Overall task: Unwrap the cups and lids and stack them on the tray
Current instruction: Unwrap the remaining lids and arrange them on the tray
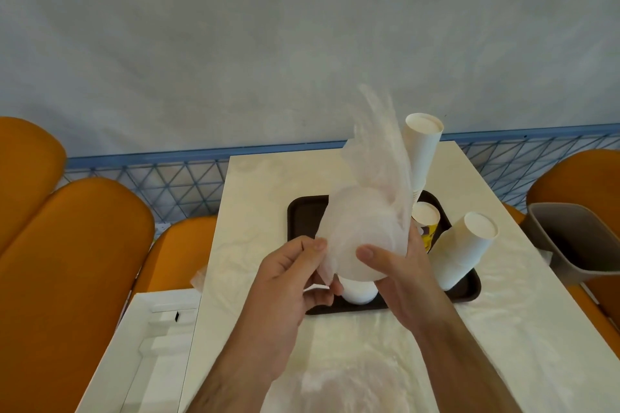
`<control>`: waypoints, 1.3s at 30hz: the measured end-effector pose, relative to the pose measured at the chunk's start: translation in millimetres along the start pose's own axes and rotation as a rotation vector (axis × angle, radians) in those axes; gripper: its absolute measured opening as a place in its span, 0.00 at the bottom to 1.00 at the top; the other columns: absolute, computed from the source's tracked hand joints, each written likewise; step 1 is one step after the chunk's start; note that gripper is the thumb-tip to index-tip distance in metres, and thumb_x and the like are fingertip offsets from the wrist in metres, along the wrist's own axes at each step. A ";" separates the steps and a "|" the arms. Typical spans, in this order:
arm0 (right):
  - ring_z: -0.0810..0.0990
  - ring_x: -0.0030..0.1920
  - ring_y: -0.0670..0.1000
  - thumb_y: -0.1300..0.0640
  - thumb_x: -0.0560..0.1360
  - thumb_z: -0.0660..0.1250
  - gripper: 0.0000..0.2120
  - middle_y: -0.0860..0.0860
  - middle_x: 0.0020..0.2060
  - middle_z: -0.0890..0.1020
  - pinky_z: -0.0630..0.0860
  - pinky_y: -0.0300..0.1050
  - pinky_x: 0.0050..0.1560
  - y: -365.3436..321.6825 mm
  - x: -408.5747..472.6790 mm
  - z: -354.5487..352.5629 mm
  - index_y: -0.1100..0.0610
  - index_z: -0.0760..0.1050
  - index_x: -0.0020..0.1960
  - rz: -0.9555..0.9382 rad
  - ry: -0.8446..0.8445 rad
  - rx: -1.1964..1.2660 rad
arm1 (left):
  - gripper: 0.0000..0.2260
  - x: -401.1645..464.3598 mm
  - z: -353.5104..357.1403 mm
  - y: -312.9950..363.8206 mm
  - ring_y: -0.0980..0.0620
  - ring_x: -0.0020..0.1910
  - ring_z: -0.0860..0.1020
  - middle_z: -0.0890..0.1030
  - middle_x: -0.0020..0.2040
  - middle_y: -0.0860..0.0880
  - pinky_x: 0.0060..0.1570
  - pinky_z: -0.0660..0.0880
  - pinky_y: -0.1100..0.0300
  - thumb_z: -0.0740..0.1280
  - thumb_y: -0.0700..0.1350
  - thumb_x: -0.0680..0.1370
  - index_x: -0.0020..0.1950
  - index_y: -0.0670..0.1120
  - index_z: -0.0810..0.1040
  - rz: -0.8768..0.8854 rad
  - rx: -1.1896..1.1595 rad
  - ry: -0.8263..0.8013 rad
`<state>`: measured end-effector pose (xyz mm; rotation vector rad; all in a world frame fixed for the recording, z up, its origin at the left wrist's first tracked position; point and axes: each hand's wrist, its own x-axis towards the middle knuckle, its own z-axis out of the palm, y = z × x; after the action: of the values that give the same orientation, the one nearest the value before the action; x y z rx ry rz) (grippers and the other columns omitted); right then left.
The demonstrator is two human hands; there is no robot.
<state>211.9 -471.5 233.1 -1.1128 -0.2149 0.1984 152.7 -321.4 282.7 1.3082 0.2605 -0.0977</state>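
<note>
wrapped stack [360,238]: we hold it over the tray [303,214], 6 o'clock of the tall cup stack [421,151]
left hand [295,273]: pinching the wrap edge
right hand [399,266]: gripping the stack underneath
risk: we judge a hard tug topples the leaning cups [464,250] at 3 o'clock

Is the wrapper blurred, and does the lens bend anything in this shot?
Head view: the plastic wrapper smears at its top from motion; both hands, left hand and right hand, stay fairly sharp; wide-angle distortion curves the blue railing and splays the cup stacks.
</note>
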 end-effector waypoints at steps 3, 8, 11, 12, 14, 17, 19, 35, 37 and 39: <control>0.77 0.62 0.67 0.56 0.63 0.77 0.43 0.69 0.61 0.75 0.79 0.56 0.53 1.4 -0.3 5.1 0.61 0.65 0.74 -0.001 -0.008 0.137 | 0.19 0.9 3.3 -4.4 0.49 0.33 0.74 0.75 0.32 0.46 0.37 0.72 0.55 0.62 0.42 0.81 0.29 0.46 0.75 0.002 0.019 -0.008; 0.81 0.56 0.57 0.48 0.59 0.83 0.46 0.58 0.56 0.80 0.81 0.49 0.48 -0.9 -0.4 10.5 0.59 0.70 0.71 0.017 0.046 0.350 | 0.19 -3.4 11.9 -17.3 0.49 0.30 0.74 0.73 0.31 0.45 0.35 0.72 0.56 0.62 0.41 0.80 0.28 0.46 0.73 -0.070 0.067 -0.033; 0.82 0.57 0.58 0.46 0.57 0.84 0.40 0.57 0.57 0.82 0.82 0.52 0.51 -3.6 1.1 10.5 0.56 0.77 0.66 0.003 0.056 0.428 | 0.18 -4.0 13.0 -23.9 0.48 0.31 0.75 0.74 0.33 0.45 0.35 0.71 0.55 0.63 0.43 0.80 0.30 0.47 0.75 -0.180 0.094 -0.104; 0.82 0.57 0.58 0.46 0.57 0.84 0.41 0.58 0.57 0.81 0.82 0.53 0.52 -5.5 0.8 9.7 0.57 0.77 0.67 0.009 0.036 0.448 | 0.13 -2.4 12.0 -21.9 0.47 0.32 0.75 0.74 0.34 0.44 0.35 0.71 0.55 0.65 0.45 0.78 0.33 0.45 0.75 -0.201 0.072 -0.113; 0.82 0.57 0.58 0.47 0.61 0.83 0.37 0.59 0.58 0.81 0.81 0.53 0.52 -8.8 -1.2 9.2 0.59 0.78 0.66 0.036 -0.029 0.484 | 0.12 4.2 6.0 -13.2 0.46 0.32 0.75 0.75 0.36 0.43 0.35 0.70 0.54 0.70 0.51 0.70 0.39 0.43 0.75 -0.253 -0.045 -0.079; 0.80 0.62 0.61 0.53 0.74 0.74 0.26 0.63 0.61 0.80 0.78 0.57 0.59 -10.2 -4.4 13.0 0.63 0.76 0.68 0.122 -0.141 0.647 | 0.20 20.5 -4.5 -1.9 0.46 0.34 0.77 0.79 0.40 0.44 0.39 0.72 0.51 0.68 0.61 0.70 0.48 0.46 0.79 -0.269 -0.179 -0.050; 0.73 0.70 0.64 0.56 0.83 0.59 0.23 0.67 0.68 0.74 0.68 0.59 0.70 -14.4 -7.4 14.1 0.68 0.67 0.74 0.144 -0.043 0.639 | 0.18 26.9 -6.9 -0.9 0.46 0.39 0.78 0.80 0.43 0.44 0.45 0.74 0.48 0.68 0.57 0.74 0.55 0.45 0.79 -0.223 -0.216 -0.069; 0.72 0.71 0.59 0.49 0.82 0.61 0.25 0.61 0.68 0.75 0.65 0.54 0.73 -4.4 0.8 3.5 0.63 0.72 0.72 0.218 -0.153 0.830 | 0.05 14.7 -3.2 -13.0 0.48 0.32 0.73 0.77 0.35 0.40 0.36 0.74 0.58 0.75 0.41 0.70 0.40 0.45 0.80 0.114 0.072 -0.029; 0.78 0.64 0.60 0.52 0.73 0.74 0.24 0.60 0.63 0.80 0.76 0.56 0.63 -7.2 -0.6 9.8 0.61 0.79 0.66 0.166 -0.131 0.820 | 0.05 12.6 -3.9 -15.4 0.49 0.33 0.75 0.79 0.37 0.42 0.37 0.74 0.59 0.71 0.37 0.75 0.43 0.46 0.80 0.189 0.227 0.009; 0.80 0.60 0.59 0.53 0.62 0.83 0.29 0.59 0.60 0.80 0.80 0.56 0.56 -9.6 -0.2 10.4 0.58 0.82 0.62 0.078 -0.108 0.824 | 0.06 9.0 -5.6 -14.1 0.51 0.36 0.77 0.79 0.41 0.46 0.39 0.75 0.59 0.69 0.42 0.78 0.45 0.52 0.79 0.254 0.328 0.076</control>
<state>209.5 -466.7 246.2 -0.2914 -0.1605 0.3761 157.5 -319.0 265.9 1.6628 0.1435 0.1306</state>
